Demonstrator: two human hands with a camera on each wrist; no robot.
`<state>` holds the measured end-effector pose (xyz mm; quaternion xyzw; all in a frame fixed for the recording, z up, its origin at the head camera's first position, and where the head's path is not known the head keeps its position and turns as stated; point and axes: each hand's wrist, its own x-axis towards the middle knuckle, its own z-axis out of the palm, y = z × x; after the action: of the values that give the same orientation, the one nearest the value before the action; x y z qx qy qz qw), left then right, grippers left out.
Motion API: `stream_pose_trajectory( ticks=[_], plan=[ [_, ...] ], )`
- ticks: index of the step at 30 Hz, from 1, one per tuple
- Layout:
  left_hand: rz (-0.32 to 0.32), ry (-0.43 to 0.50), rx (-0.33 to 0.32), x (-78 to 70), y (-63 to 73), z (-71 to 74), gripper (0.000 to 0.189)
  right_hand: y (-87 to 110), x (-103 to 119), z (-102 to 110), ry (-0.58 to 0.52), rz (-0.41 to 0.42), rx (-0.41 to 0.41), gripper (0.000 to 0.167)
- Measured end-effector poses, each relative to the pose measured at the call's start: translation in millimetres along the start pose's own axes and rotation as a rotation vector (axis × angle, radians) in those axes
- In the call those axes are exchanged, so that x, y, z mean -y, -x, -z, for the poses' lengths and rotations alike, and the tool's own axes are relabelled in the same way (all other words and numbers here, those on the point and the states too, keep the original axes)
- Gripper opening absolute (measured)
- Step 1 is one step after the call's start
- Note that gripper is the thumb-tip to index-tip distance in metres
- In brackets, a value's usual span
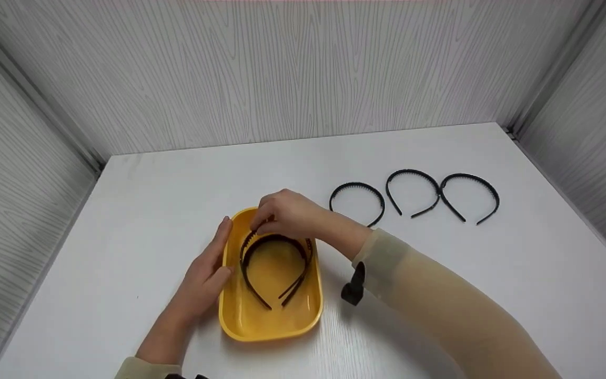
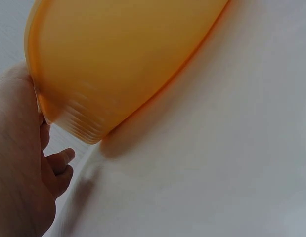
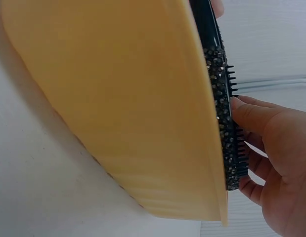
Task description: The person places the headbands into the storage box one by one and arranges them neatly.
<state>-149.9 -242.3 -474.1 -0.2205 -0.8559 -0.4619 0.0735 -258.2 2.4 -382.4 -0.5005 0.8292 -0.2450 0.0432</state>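
One bare left hand (image 1: 202, 276) lies at the left side of the yellow, rounded-rectangular plastic tub (image 1: 266, 327), fingers and thumb extended against the rim rather than curled; we judge that this steadies the tub on the smooth white counter (image 1: 140, 237). Inside, the slim black toothed headband (image 1: 241, 260) overlaps a curved black headband (image 1: 294, 242), probably because the tub is too narrow for side-by-side placing. Over the far end, we see the bare right hand (image 1: 288, 213) grasping the toothed headband, its arch pinched between thumb and fingers, likely because that part is easiest to reach. Further right on the counter lie a thin black arched headband (image 1: 356, 184), a second thin black headband (image 1: 411, 171) and a third thin black headband (image 1: 466, 175), the last two touching; so spread, each looks simple to lift alone.

As for direction, we see the tub's long axis running near to far. Both headbands inside arch toward its far end, tips toward us, roughly along that axis. Outside, all three arch away from us; the first one's tips are hidden, the others' face us.
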Motion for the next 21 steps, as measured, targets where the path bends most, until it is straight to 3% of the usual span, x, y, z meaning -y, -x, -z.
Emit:
stream_pose_trajectory(
  ticks=[21],
  plan=[
    [-0.012,0.001,-0.002,-2.0,-0.5,0.4,0.085,-3.2,-0.8,-12.6,0.043,-0.026,0.044,0.019]
  ],
)
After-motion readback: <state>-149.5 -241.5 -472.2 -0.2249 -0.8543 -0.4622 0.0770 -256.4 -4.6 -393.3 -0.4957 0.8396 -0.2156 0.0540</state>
